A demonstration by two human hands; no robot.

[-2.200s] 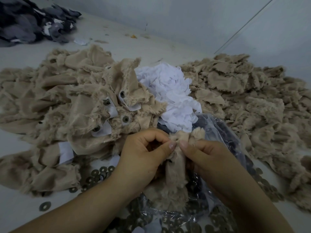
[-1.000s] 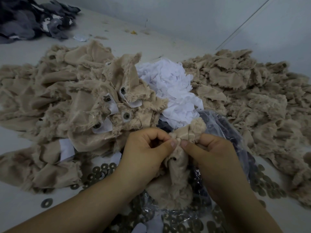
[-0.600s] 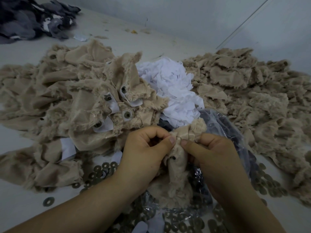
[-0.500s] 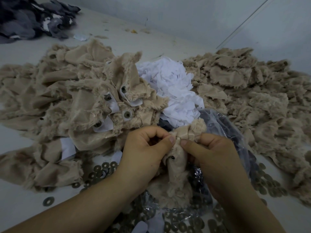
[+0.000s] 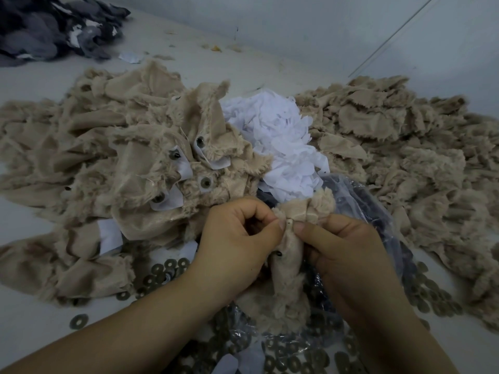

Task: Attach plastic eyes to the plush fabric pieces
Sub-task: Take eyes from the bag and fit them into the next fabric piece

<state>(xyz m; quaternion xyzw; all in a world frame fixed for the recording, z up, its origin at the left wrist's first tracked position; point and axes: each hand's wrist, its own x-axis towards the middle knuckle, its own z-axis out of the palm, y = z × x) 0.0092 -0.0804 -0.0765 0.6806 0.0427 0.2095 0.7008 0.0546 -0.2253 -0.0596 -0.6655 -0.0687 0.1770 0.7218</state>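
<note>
Here, both hands pinch one tan plush piece.
Left hand [image 5: 237, 238] and right hand [image 5: 343, 252] grip the furry fabric [image 5: 289, 255]; a pale stud [image 5: 289, 222], perhaps an eye post, pokes between the thumbs.

Beige plush piece [image 5: 287, 255], bunched upright, possibly eye post [image 5: 289, 222] atop.

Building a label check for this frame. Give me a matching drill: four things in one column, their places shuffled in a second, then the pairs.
Things:
1. white scraps
2. grey fabric
3. washers
4. held plush piece

Places:
A. far left corner of the table
B. between the left hand and right hand
C. on the table by the left wrist
D. between the two tan piles

Pairs: 1-D, 2-A, 3-C, 4-B
</note>
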